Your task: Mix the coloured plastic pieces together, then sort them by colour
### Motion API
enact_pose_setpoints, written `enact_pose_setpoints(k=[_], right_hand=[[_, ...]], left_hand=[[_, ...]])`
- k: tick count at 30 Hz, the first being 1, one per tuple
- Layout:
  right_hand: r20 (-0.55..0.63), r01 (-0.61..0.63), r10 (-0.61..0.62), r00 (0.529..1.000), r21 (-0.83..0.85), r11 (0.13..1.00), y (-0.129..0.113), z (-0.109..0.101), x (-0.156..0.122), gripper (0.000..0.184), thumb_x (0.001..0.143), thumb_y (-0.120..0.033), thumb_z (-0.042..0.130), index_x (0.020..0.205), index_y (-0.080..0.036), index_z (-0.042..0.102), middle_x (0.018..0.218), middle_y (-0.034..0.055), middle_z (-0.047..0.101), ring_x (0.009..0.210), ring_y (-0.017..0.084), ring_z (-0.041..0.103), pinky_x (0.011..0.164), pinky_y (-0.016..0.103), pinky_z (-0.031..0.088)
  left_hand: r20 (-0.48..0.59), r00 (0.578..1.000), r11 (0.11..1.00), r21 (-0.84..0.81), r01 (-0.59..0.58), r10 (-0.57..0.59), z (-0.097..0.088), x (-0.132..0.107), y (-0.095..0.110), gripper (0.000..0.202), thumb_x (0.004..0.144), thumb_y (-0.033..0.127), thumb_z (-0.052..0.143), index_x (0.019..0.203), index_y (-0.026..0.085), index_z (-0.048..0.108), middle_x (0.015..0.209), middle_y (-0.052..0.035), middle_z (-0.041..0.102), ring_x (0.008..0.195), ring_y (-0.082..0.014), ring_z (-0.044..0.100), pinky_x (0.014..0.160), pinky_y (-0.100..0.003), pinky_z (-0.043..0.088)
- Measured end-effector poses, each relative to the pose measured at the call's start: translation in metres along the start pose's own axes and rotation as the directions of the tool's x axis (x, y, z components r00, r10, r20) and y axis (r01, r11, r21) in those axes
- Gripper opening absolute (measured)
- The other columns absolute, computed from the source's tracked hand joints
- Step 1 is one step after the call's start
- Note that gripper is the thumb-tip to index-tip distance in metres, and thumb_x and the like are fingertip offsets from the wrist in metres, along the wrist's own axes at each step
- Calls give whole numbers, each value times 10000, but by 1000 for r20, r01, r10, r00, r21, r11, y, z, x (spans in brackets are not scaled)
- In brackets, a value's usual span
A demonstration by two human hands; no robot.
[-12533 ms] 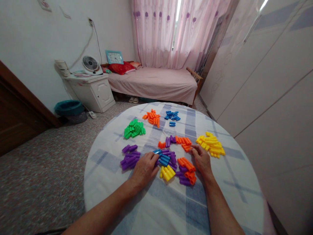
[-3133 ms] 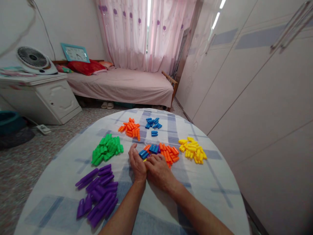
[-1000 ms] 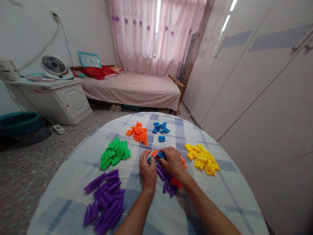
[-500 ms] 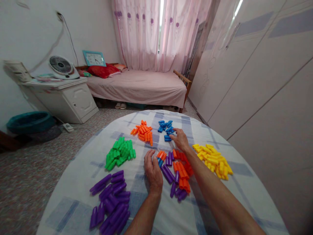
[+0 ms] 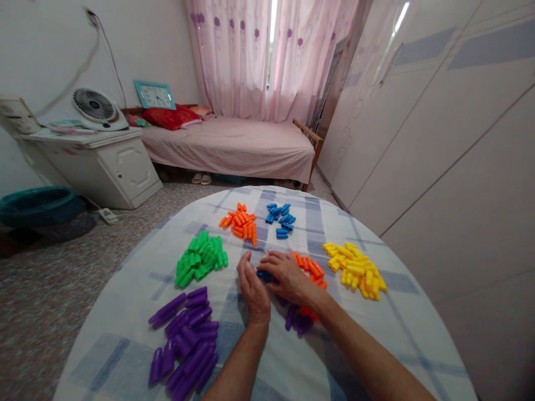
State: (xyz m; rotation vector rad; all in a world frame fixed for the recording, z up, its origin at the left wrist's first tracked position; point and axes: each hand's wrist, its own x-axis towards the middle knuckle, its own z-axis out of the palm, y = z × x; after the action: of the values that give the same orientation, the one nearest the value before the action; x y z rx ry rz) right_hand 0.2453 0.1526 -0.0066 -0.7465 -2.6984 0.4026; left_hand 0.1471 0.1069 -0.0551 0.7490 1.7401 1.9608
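Note:
My right hand (image 5: 285, 275) curls over the mixed group in the middle of the table, its fingers on a blue plastic cap (image 5: 263, 275). Facing it from the left, my left hand (image 5: 253, 289) stands on edge with its fingers stretched out, holding nothing. Orange-red caps (image 5: 310, 266) show beyond my right hand, and purple caps (image 5: 298, 322) stick out below it. The rest of this group is hidden under the hand. Farther back lies a pile of blue caps (image 5: 281, 216).
Around the hands lie piles of orange caps (image 5: 241, 224), green caps (image 5: 200, 259), purple caps (image 5: 190, 348) and yellow caps (image 5: 355, 270). The round table (image 5: 137, 289) has a checked cloth. A bed (image 5: 234, 139) stands beyond it, a wardrobe (image 5: 438, 161) on the right.
My right hand has come from the blue pile back toward me, over the mixed group beside my left hand. The left hand has stayed nearly in place, and the view has shifted slightly.

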Motion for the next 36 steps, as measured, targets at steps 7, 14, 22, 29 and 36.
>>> enact_pose_setpoints(k=[7,14,22,29,36], right_hand=[[-155,-100,133,979,204,974,4,1,9,267,830,-237,573,1090,-202,625,1070,66,637,1000,183,555,911,349,398],[-53,-184,621,782,932,312,16,-11,18,353,788,-487,590,1002,-213,654,959,24,673,870,168,615,766,298,492],[29,-196,642,767,962,191,21,-7,10,392,743,-526,620,956,-198,657,895,28,676,806,159,624,715,276,499],[-370,-457,701,610,558,692,83,-21,38,323,739,-448,588,860,-160,671,788,38,669,752,177,609,735,323,475],[-477,-490,668,571,455,744,99,-37,58,329,722,-353,609,978,-153,662,964,84,678,864,188,617,838,335,458]], left_hand=[[9,1000,1000,11,20,-20,0,1,1,381,922,366,340,1209,182,511,1291,-103,533,1218,-177,478,1046,-313,368],[117,993,998,58,-40,33,7,-2,8,376,838,325,524,1190,192,526,1239,-93,566,1164,-189,522,998,-329,409],[206,975,987,117,-111,86,6,-3,-3,305,830,241,523,1131,218,568,1178,-61,589,1126,-177,543,997,-330,411],[265,959,983,121,-137,101,7,-2,-4,279,810,165,462,1051,210,596,1143,-52,598,1106,-168,551,975,-318,433],[265,954,978,116,-173,137,7,-1,-5,259,799,145,455,995,205,613,1139,-58,587,1122,-175,533,980,-335,423]])
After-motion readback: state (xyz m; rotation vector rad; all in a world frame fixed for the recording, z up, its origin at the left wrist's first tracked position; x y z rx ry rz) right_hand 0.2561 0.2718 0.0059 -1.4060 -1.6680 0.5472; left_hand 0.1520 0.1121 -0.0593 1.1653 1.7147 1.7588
